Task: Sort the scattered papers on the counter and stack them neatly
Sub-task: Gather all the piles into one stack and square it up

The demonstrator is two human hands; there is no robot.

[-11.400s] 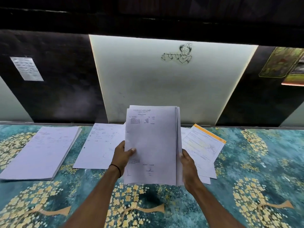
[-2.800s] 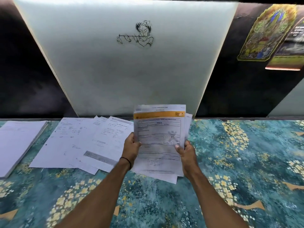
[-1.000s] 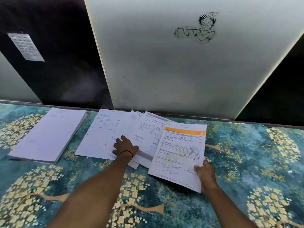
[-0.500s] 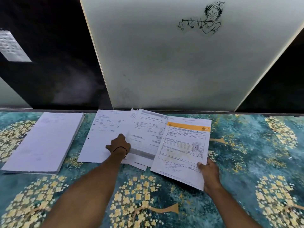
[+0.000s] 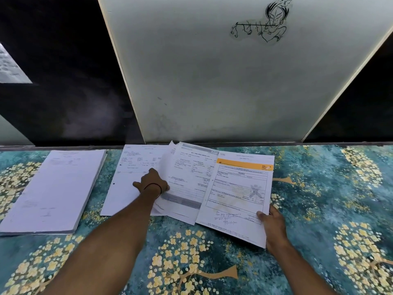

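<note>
Loose white printed sheets [image 5: 187,182] lie fanned and overlapping at the middle of the counter [image 5: 319,199]. On their right side rests an invoice with an orange header band [image 5: 238,192], on top of other sheets. My right hand [image 5: 271,223] pinches that invoice at its near right corner. My left hand [image 5: 152,184] is on the white sheets, its fingers curled at the edge of a slightly lifted sheet; whether it grips is unclear. A thick, squared stack of white paper [image 5: 53,190] lies apart at the left.
The counter top has a teal pattern with yellow blossom trees. A pale wall panel [image 5: 212,81] with a line drawing of a flute player stands right behind the papers, with dark panels on both sides. A small printed notice [image 5: 10,67] hangs at the far left.
The orange-header bundle, held up in both hands 2.8 s ago, now lies on the fanned sheets. My left hand has let go of it and moved onto the white sheets.
</note>
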